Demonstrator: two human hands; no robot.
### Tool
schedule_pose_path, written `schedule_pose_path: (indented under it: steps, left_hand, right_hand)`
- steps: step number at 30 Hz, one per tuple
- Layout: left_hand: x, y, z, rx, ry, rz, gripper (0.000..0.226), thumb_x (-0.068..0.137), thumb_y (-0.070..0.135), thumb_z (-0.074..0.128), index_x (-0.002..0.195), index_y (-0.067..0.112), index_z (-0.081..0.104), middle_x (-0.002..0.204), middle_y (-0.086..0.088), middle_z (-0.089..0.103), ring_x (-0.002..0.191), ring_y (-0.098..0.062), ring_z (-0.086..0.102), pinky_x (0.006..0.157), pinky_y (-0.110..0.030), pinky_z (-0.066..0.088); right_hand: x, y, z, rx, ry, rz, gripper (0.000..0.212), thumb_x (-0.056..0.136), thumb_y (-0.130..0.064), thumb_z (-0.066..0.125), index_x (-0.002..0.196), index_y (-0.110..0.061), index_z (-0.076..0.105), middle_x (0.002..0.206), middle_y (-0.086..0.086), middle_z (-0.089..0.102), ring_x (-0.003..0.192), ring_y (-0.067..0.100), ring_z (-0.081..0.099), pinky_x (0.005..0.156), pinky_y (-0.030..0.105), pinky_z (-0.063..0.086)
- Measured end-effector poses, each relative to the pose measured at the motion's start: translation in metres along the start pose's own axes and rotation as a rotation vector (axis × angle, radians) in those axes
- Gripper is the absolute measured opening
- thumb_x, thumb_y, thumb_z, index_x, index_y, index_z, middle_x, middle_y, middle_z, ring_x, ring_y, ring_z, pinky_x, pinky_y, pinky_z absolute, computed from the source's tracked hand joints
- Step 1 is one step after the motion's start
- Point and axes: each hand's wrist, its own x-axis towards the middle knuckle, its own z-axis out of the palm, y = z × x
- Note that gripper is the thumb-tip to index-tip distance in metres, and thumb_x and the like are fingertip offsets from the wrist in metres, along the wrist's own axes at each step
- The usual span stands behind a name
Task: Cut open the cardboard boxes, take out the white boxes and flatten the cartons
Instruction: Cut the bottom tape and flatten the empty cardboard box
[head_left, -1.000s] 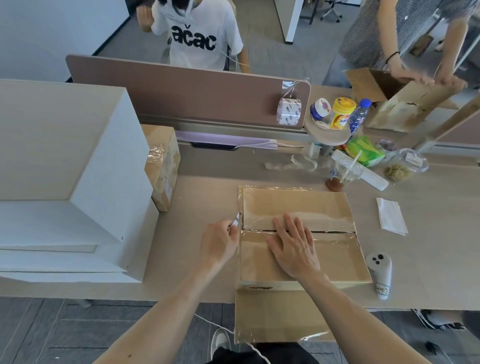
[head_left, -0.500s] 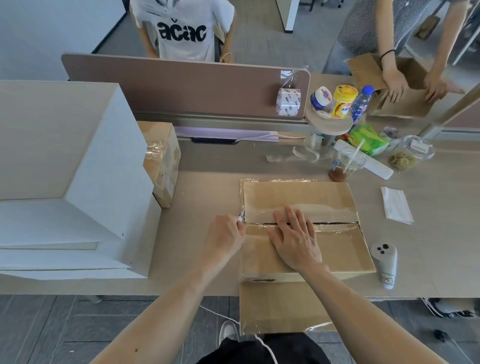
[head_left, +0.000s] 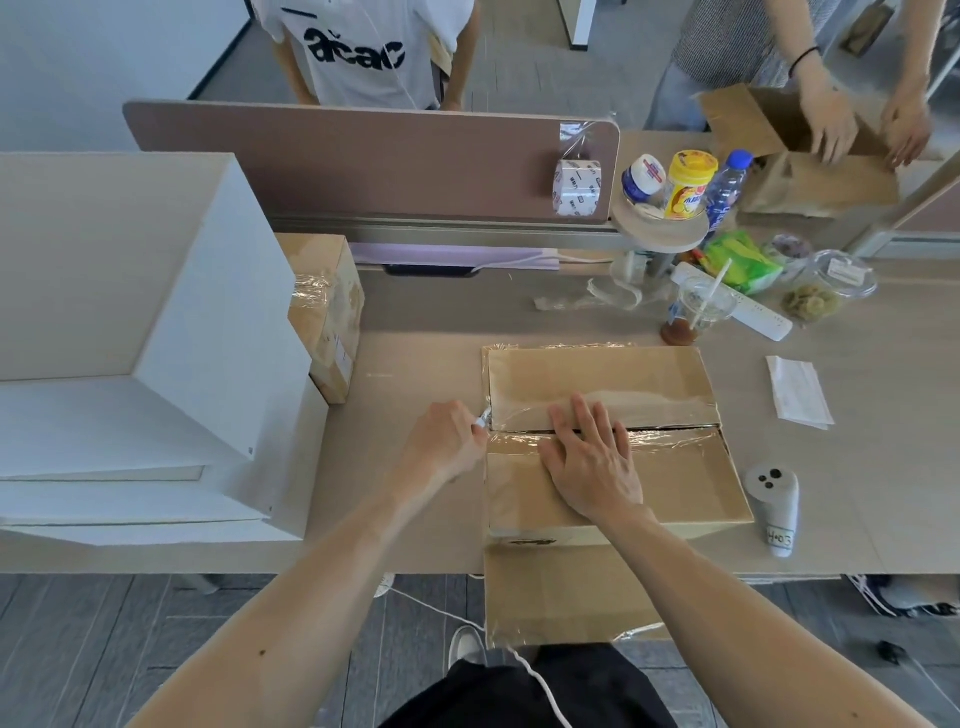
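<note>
Beside carton (head_left: 597, 374), left hand (head_left: 447, 441) unmoved (gripping cutter (head_left: 482, 418)).

Left hand (head_left: 447, 441) clenched, right hand (head_left: 592, 467) flat

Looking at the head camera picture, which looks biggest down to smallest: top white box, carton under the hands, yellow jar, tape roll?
1. The white box, by far, though it is also close to the camera.
2. The carton.
3. The yellow jar and tape roll: about alike, so I won't rank them.
</note>
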Motion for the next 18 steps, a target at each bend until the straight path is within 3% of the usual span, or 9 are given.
schedule_pose_path:
  steps: [4, 7, 10, 13, 18]
  left_hand:
    - [-0.006, 0.005, 0.003, 0.026, -0.043, -0.029, 0.042, 0.096, 0.017, 0.048, 0.055, 0.009, 0.046, 0.059, -0.014, 0.057, 0.045, -0.023, 0.05, 0.05, -0.027, 0.036]
    - [-0.012, 0.006, 0.008, 0.023, -0.029, -0.039, 0.041, 0.094, 0.014, 0.049, 0.054, 0.015, 0.04, 0.068, -0.01, 0.06, 0.047, -0.023, 0.046, 0.054, -0.028, 0.036]
    - [-0.012, 0.006, 0.008, 0.016, -0.035, -0.036, 0.043, 0.092, 0.011, 0.049, 0.05, 0.016, 0.039, 0.052, -0.01, 0.049, 0.049, -0.028, 0.05, 0.05, -0.027, 0.033]
    - [-0.013, -0.001, 0.006, -0.037, -0.062, -0.027, 0.048, 0.092, 0.01, 0.047, 0.045, 0.015, 0.035, 0.041, 0.001, 0.038, 0.033, -0.02, 0.047, 0.038, -0.02, 0.029]
    - [-0.014, -0.021, 0.008, -0.148, -0.089, -0.002, 0.047, 0.094, 0.013, 0.048, 0.051, 0.016, 0.029, 0.045, -0.001, 0.03, 0.025, -0.013, 0.035, 0.033, -0.018, 0.03]
  right_hand:
    - [-0.001, -0.001, 0.0, 0.004, 0.0, 0.004, 0.059, 0.101, -0.055, 0.023, 0.156, -0.035, 0.016, 0.166, -0.004, -0.003, 0.152, 0.024, -0.005, 0.123, 0.046, -0.001]
    - [-0.001, -0.002, -0.001, 0.006, 0.005, 0.003, 0.059, 0.101, -0.055, 0.023, 0.156, -0.034, 0.016, 0.166, -0.004, -0.002, 0.152, 0.024, -0.005, 0.123, 0.046, -0.001]
    - [0.0, -0.002, -0.001, 0.006, 0.006, 0.003, 0.059, 0.101, -0.054, 0.023, 0.156, -0.034, 0.017, 0.166, -0.004, -0.002, 0.152, 0.024, -0.005, 0.122, 0.046, -0.001]
    - [-0.001, -0.002, 0.0, 0.005, 0.006, 0.004, 0.058, 0.101, -0.054, 0.024, 0.155, -0.034, 0.017, 0.166, -0.004, -0.001, 0.152, 0.024, -0.004, 0.122, 0.046, -0.001]
    - [-0.002, -0.003, -0.001, 0.002, 0.017, 0.005, 0.057, 0.101, -0.053, 0.024, 0.155, -0.034, 0.019, 0.166, -0.004, 0.0, 0.152, 0.024, -0.003, 0.122, 0.046, 0.002]
